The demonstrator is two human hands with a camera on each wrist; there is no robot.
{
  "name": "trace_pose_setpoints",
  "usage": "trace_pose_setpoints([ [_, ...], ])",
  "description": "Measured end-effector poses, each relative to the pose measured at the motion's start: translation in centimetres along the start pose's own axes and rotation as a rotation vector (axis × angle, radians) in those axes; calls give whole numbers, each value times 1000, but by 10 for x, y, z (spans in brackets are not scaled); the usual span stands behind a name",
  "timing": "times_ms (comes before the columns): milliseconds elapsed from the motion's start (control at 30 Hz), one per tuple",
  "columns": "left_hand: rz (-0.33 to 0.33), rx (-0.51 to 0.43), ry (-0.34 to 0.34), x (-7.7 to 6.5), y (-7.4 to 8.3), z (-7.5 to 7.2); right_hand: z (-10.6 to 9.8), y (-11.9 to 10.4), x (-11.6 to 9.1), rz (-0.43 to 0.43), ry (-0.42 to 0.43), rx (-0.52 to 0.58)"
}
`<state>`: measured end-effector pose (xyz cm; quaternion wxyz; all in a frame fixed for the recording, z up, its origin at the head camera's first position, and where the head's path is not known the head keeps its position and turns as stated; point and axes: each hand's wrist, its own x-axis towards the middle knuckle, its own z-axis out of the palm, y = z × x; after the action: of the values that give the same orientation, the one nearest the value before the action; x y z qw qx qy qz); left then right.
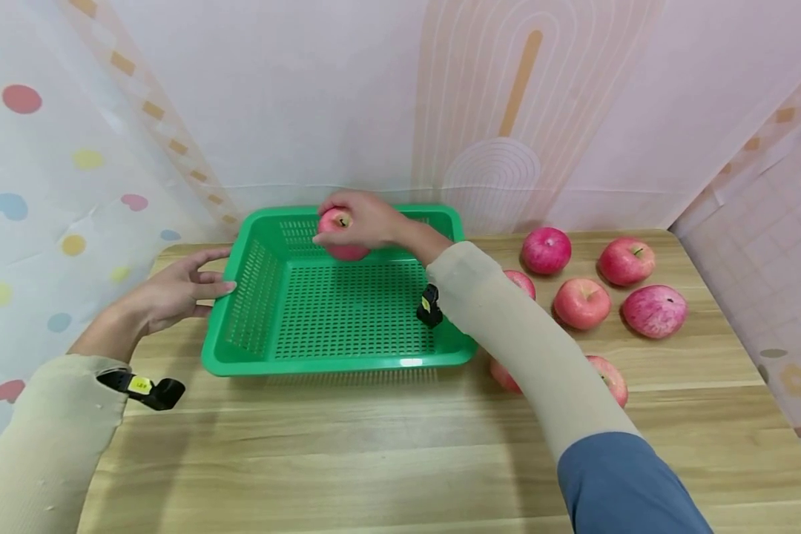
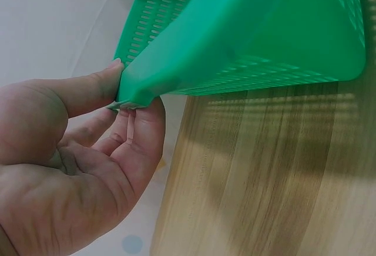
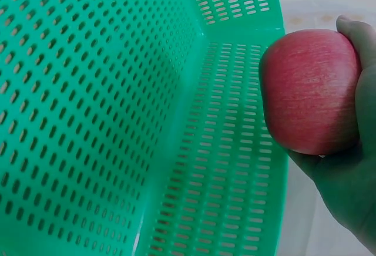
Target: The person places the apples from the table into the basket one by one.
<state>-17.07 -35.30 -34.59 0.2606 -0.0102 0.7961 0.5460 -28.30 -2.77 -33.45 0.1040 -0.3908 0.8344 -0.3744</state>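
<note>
A green plastic basket (image 1: 340,366) with slotted walls and a perforated floor stands on the table. My left hand (image 1: 180,288) pinches its left rim; in the left wrist view the thumb lies on the rim's edge with fingers curled under it. Over the far part of the basket, my right hand (image 1: 368,219) grips a red apple (image 1: 347,252). The right wrist view shows that apple (image 3: 310,91) held near the top of a slotted wall, above the basket floor. Part of the apple's top is hidden by the fingers in the head view.
Several loose apples lie on the wooden table (image 1: 387,460) right of the basket, among them a pale red one (image 1: 582,303) and a dark pink one (image 1: 546,251). The right forearm partly covers some. A patterned cloth wall (image 1: 347,104) rises behind the table.
</note>
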Motion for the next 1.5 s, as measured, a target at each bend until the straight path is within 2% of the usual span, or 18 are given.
trace_pose_setpoints([
  [167, 0, -15, -6, 0, 0, 1, 9, 3, 5, -24, -19, -8],
  [633, 4, -32, -15, 2, -1, 5, 24, 9, 14, 12, -196, 24],
  [1000, 3, -32, -13, 0, -2, 7, 47, 15, 18, 30, -315, 26],
  [1500, 0, -21, -9, 2, -2, 8, 65, 26, 16, 49, -342, 68],
])
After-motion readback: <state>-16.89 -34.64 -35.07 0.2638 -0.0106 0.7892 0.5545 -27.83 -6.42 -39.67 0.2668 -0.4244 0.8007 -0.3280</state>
